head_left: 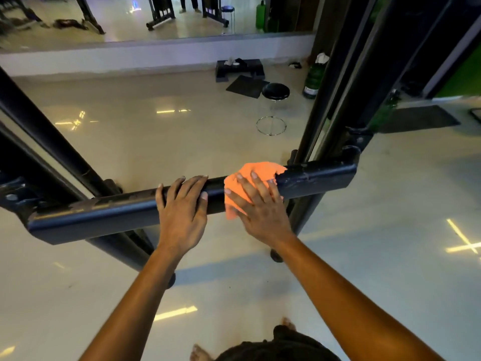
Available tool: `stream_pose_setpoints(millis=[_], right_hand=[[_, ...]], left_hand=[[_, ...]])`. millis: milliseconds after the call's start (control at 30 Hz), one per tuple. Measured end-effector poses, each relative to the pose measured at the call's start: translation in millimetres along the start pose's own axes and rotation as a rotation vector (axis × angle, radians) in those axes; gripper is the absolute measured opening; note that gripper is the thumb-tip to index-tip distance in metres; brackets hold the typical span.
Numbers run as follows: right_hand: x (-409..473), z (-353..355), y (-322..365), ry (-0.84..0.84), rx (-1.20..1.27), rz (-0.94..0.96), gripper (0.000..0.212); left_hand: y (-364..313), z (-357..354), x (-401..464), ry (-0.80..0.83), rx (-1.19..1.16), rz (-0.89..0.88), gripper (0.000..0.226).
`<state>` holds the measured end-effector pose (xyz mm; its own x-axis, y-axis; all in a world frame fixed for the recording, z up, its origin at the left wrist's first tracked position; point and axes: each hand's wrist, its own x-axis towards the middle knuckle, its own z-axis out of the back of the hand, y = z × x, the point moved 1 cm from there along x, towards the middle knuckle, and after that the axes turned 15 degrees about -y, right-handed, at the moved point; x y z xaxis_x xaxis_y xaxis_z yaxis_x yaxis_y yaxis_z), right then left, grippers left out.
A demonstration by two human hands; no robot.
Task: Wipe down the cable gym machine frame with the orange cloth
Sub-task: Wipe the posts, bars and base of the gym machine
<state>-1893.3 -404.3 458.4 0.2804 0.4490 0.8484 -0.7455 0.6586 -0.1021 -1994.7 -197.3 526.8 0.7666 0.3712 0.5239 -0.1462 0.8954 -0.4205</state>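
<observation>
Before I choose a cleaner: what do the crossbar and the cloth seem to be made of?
Crossbar: probably steel tube, dark paint with a slight sheen, chipped along its upper edge. Orange cloth: soft fabric, maybe microfibre, matte, crumpling under the right hand.

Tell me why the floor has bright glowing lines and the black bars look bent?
Head view: the shiny floor mirrors ceiling lights as bright streaks; the wide-angle lens bows the frame bar and uprights; edges look soft, while the orange cloth stays sharp.
</observation>
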Motion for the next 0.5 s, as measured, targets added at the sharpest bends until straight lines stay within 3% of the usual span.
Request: stream_pose_setpoints(millis=[100, 200, 267, 333, 433, 500], right_hand=[[-20, 15, -54, 0.011, -0.064, -0.179, 0.069], [-11, 8, -27, -0.031, -0.045, -0.407, 0.058], [4, -3, 6, -0.018, 0.007, -0.448, 0.053], [6, -6, 11, 0.001, 0.029, -0.340, 0.054], [-11, 4, -50, 0.004, 0.009, -0.026, 0.063], [-19, 16, -91, 0.018, -0.017, -0.040, 0.068]], left_hand=[[-12, -6, -1, 0.002, 0.013, 0.004, 0.048], [-24, -14, 0, -0.007, 0.025, -0.017, 0.048], [-34, -22, 1, 0.001, 0.034, -0.024, 0.048], [-41, -27, 1, 0.017, 0.029, -0.017, 0.048], [-46, -29, 3, 0.020, 0.049, -0.019, 0.049], [-48, -29, 3, 0.024, 0.076, -0.031, 0.050]])
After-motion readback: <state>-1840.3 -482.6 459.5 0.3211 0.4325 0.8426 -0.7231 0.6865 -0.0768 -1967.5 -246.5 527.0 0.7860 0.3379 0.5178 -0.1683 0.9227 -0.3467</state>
